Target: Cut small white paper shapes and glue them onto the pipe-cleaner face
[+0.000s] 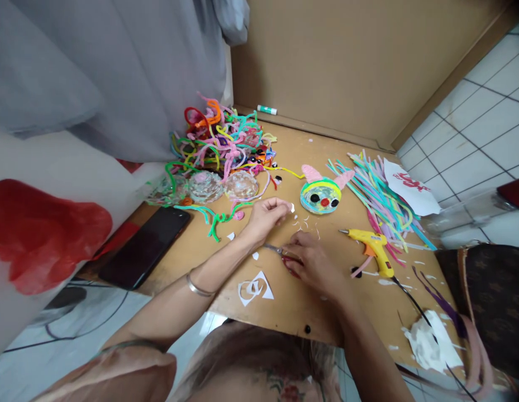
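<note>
My left hand [268, 219] is closed in a pinch on a small white paper piece [292, 207] above the table. Below and to its right, my right hand [312, 261] is curled over scissors [291, 267] with red handles, low over the wooden top; their blades [271, 248] point left. Thin paper slivers [301, 226] lie between my hands. A cut white sheet with curved openings [256, 288] rests nearer to me. Beyond my hands is a round clear animal face [322, 196] with pink ears, black eyes, a red nose and a yellow-green band.
A tangled heap of colourful pipe cleaners [225, 137] fills the back left, with clear round shapes [205, 186] before it. A black phone [145, 247] lies left. Right are a yellow glue gun [374, 248] with its cord, pipe cleaners [380, 195], crumpled tissue [431, 340] and a brown bag [481, 301].
</note>
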Tool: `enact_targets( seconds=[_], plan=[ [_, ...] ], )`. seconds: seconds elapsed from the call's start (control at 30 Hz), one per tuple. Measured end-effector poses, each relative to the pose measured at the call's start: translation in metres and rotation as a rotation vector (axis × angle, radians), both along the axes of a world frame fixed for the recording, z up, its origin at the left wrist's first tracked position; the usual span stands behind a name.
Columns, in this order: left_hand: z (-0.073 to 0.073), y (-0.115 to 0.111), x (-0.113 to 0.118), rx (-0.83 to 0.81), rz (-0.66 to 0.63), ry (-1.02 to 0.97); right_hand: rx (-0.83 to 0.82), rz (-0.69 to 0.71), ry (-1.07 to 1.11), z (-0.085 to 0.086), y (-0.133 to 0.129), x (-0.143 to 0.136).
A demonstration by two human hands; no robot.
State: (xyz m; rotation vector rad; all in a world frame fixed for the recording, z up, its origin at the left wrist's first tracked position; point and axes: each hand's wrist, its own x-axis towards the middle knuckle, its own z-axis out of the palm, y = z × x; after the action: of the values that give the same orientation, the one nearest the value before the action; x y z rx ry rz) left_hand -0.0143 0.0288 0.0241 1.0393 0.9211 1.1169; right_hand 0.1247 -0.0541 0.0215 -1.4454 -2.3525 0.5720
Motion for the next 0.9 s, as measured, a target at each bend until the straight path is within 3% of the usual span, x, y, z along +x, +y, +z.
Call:
enact_targets(
  seconds=[0.1,0.27,0.37,0.47,0.63,0.9],
  plan=[
    [-0.001,-0.001,0.000,-0.030,-0.047,0.026,-0.012,0.028,0.162,0.005,-0.001,0.001],
    [-0.005,-0.006,0.004,-0.064,-0.167,0.094,0.402,-0.376,0.359,0.000,0.002,0.006],
    [-0.007,-0.011,0.006,-0.096,-0.243,0.116,0.481,-0.329,0.309,-0.003,0.003,0.009],
    [-0.006,-0.014,0.007,-0.095,-0.296,0.102,0.459,-0.276,0.326,-0.002,0.003,0.008],
    [-0.004,-0.015,0.006,-0.064,-0.337,0.050,0.398,-0.397,0.459,0.000,0.003,0.008],
    [-0.008,-0.013,0.006,0.007,-0.367,0.115,0.069,-0.568,0.872,-0.006,0.007,0.012]
  ],
)
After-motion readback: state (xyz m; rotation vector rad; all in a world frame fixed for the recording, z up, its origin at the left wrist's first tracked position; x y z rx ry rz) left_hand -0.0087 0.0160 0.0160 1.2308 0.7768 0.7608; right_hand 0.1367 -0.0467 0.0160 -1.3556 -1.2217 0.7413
